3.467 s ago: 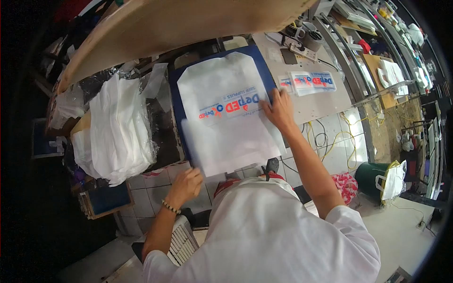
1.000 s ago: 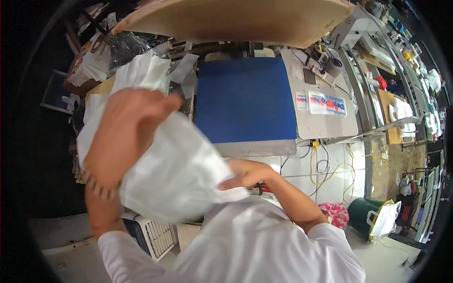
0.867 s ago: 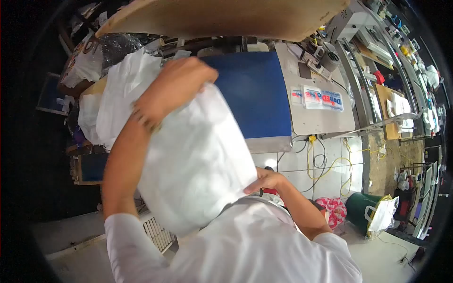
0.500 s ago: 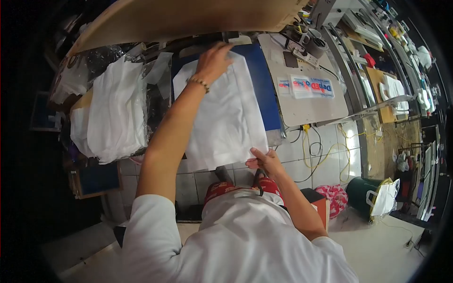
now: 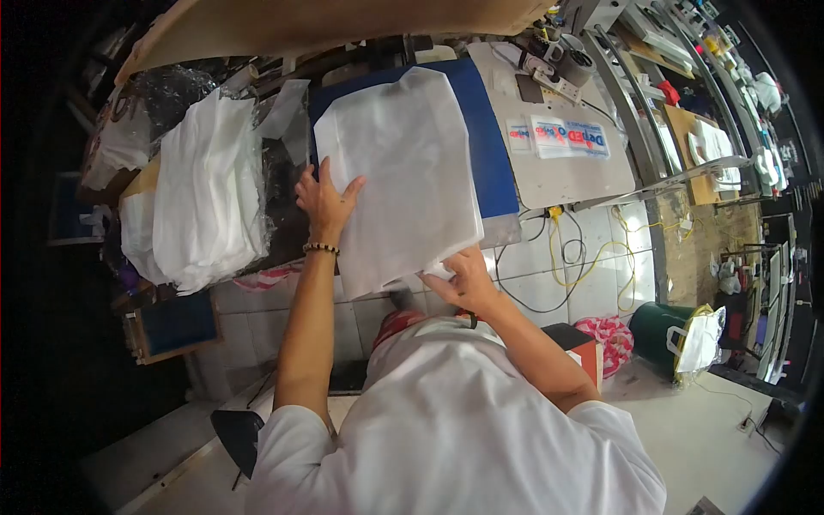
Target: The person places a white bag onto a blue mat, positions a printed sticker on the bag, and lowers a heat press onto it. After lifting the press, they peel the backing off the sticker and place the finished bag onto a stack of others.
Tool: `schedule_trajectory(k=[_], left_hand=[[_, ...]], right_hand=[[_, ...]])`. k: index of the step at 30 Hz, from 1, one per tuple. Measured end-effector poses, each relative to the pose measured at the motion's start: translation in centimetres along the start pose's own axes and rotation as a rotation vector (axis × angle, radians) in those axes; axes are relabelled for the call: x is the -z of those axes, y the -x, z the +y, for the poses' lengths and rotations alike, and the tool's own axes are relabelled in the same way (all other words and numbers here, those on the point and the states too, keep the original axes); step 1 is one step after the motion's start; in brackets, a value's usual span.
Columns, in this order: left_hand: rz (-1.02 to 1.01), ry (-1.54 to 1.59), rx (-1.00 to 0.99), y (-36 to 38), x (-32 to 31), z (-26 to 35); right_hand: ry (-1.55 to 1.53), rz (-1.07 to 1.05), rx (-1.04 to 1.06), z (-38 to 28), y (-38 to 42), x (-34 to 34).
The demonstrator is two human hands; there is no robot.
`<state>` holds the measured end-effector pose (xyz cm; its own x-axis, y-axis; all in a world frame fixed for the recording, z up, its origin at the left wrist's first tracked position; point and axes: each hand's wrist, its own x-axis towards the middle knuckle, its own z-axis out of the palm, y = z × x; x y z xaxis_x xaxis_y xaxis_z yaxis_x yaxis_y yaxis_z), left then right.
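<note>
A plain white bag (image 5: 403,172) lies spread on the blue press pad (image 5: 487,146), its near edge hanging over the front. My left hand (image 5: 326,199) rests flat on the bag's left side, fingers apart. At the bag's near right corner, my right hand (image 5: 459,276) pinches the edge. No print shows on the bag's upper face.
A stack of white bags (image 5: 202,197) sits to the left of the pad. Printed transfer sheets (image 5: 562,137) lie on the grey side table (image 5: 592,176) to the right. The raised wooden platen (image 5: 326,21) hangs above. Yellow cables (image 5: 601,257) and a green bin (image 5: 665,330) are on the floor.
The printed bag was taken off the pad and a blank one brought from the left stack and laid down. My left hand slid from the bag's far edge to its left side.
</note>
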<state>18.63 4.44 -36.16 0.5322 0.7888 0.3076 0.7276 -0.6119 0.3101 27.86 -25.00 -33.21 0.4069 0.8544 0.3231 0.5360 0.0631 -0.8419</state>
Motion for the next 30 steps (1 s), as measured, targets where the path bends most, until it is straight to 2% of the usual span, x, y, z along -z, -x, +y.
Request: schedule_trajectory(k=[2, 4, 5, 7, 8, 10, 11, 13, 15, 16, 20, 23, 27, 29, 30], left_hand=[[-0.022, -0.007, 0.016, -0.2, 0.5, 0.4], [-0.052, -0.021, 0.026, -0.3, 0.9, 0.9], [-0.044, 0.010, 0.013, -0.5, 0.9, 1.3], [-0.035, 0.047, 0.003, -1.1, 0.1, 1.4], [0.035, 0.123, 0.000, -1.3, -0.9, 0.8], [0.094, 0.200, -0.007, -1.9, -1.9, 0.5], [0.140, 0.258, 0.053, -2.5, -2.2, 0.6], [0.179, 0.314, 0.111, -3.4, -2.2, 0.5], [0.039, 0.530, 0.274, -4.9, -2.1, 0.3], [0.104, 0.526, 0.238, -5.3, -2.4, 0.4], [0.172, 0.515, 0.174, -7.0, -3.0, 0.7], [0.184, 0.472, 0.155, -7.6, -3.2, 0.5], [0.137, 0.478, 0.168, -7.5, -3.2, 0.1], [0.113, 0.488, 0.180, -7.4, -2.9, 0.2], [0.172, 0.390, 0.054, -7.1, -2.6, 0.2]], right_hand=[[0.059, -0.010, 0.083, -2.2, -0.5, 1.4], [-0.307, 0.003, -0.661, -6.5, -0.2, 3.1], [-0.302, 0.006, -0.664, -4.8, 1.4, 3.0], [-0.279, -0.199, -0.985, 1.0, 5.7, 3.1], [-0.277, -0.197, -0.990, 1.8, 7.1, 3.3], [-0.172, -0.087, -0.739, 2.2, 9.0, 3.5], [-0.171, -0.086, -0.741, 2.6, 8.7, 3.6], [-0.589, 0.362, -0.765, 3.2, 7.0, 4.0], [-0.514, 0.406, -0.839, 4.3, 4.9, 5.3], [-0.438, 0.441, -0.907, 4.6, 4.2, 5.8], [-0.286, 0.378, -0.829, 5.0, 2.4, 5.6], [-0.252, 0.474, -0.719, 5.5, 1.2, 5.3], [-0.196, 0.483, -0.717, 5.1, 0.5, 6.4], [0.302, 0.273, -0.769, 3.9, -0.4, 7.6], [0.301, 0.270, -0.760, 2.9, -1.3, 7.9]])
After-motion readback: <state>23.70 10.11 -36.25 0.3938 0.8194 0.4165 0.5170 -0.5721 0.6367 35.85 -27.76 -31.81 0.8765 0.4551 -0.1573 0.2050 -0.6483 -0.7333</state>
